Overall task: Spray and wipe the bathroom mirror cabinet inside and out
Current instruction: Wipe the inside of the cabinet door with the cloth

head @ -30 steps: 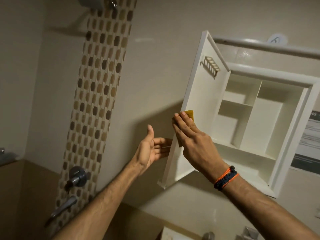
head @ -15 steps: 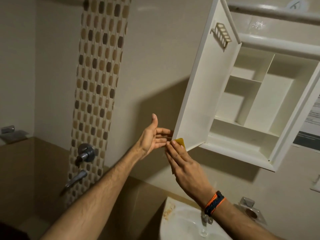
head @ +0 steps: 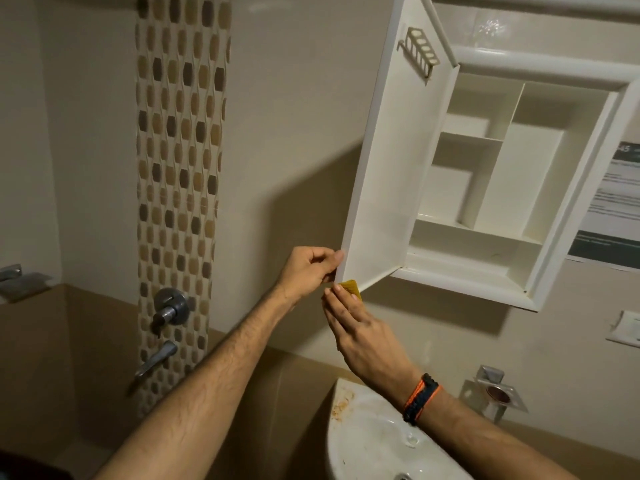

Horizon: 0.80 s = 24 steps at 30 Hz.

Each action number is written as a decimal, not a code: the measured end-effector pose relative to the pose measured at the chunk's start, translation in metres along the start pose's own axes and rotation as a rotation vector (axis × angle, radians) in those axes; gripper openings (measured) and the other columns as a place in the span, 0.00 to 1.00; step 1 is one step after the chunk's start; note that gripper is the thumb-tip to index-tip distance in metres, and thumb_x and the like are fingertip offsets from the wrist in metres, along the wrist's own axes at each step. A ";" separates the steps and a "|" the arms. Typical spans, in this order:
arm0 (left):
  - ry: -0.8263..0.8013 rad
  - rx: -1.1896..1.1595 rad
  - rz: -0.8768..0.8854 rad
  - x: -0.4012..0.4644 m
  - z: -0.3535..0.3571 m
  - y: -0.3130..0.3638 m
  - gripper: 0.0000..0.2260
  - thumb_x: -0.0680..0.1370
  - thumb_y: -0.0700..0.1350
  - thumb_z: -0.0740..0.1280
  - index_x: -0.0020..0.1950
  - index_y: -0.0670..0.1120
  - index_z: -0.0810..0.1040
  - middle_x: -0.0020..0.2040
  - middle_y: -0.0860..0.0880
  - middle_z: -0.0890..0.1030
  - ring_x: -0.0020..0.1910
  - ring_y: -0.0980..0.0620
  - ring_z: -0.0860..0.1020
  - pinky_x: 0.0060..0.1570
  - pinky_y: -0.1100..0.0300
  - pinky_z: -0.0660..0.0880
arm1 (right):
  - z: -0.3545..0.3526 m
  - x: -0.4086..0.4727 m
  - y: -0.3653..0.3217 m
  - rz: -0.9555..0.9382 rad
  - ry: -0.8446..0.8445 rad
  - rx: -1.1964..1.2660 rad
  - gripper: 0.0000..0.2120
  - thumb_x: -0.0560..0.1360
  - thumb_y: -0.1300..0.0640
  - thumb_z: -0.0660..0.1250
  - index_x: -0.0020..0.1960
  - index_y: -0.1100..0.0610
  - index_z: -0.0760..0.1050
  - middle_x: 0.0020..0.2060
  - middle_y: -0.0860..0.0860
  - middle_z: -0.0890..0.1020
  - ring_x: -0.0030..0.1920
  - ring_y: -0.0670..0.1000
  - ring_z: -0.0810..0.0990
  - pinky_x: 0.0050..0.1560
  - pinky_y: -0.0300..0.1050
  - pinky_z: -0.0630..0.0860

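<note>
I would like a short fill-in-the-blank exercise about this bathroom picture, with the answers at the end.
1. The cabinet door stands ____.
2. The right hand presses a ____ cloth against the door's bottom corner.
3. The left hand grips the door's outer ____.
4. Below the hands there is a white ____, stained near its rim.

Answers: open; yellow; edge; sink

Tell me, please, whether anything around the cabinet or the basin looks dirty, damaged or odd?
The sink has rusty orange-brown staining on its left rim, beside the wall. Otherwise nothing stands out: the cabinet door hangs open, and its shelves look undamaged and hold nothing.
</note>
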<state>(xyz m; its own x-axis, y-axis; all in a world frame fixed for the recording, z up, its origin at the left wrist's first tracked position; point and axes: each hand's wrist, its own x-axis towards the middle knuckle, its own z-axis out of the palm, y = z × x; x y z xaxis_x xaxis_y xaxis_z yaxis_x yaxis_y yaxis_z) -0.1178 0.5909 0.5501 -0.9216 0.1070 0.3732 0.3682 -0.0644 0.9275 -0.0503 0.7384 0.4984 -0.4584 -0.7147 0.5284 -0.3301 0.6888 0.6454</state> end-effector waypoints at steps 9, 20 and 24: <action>0.025 -0.008 -0.028 0.003 0.000 0.005 0.10 0.78 0.39 0.68 0.58 0.38 0.80 0.51 0.44 0.83 0.50 0.51 0.81 0.53 0.57 0.80 | -0.016 -0.017 0.016 0.408 -0.023 0.805 0.33 0.68 0.66 0.58 0.72 0.49 0.72 0.72 0.46 0.70 0.74 0.44 0.64 0.74 0.38 0.59; 0.051 -0.107 0.054 -0.002 0.002 0.015 0.15 0.77 0.34 0.69 0.63 0.41 0.78 0.54 0.46 0.84 0.53 0.52 0.82 0.52 0.59 0.80 | -0.022 0.029 0.037 1.081 0.215 1.275 0.17 0.75 0.60 0.67 0.59 0.44 0.81 0.55 0.41 0.83 0.55 0.37 0.80 0.56 0.28 0.74; 0.050 -0.072 0.083 -0.007 0.006 0.017 0.15 0.76 0.33 0.68 0.63 0.40 0.78 0.54 0.46 0.84 0.49 0.56 0.83 0.48 0.64 0.80 | -0.021 0.031 0.031 1.060 0.206 1.351 0.13 0.76 0.52 0.70 0.58 0.39 0.80 0.53 0.37 0.83 0.56 0.36 0.79 0.63 0.40 0.76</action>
<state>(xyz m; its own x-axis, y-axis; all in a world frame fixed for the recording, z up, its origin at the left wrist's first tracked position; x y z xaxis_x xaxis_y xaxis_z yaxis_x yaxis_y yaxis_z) -0.1043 0.5948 0.5632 -0.8937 0.0493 0.4459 0.4356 -0.1427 0.8888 -0.0580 0.7352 0.5465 -0.8472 0.1521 0.5090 -0.4315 0.3620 -0.8263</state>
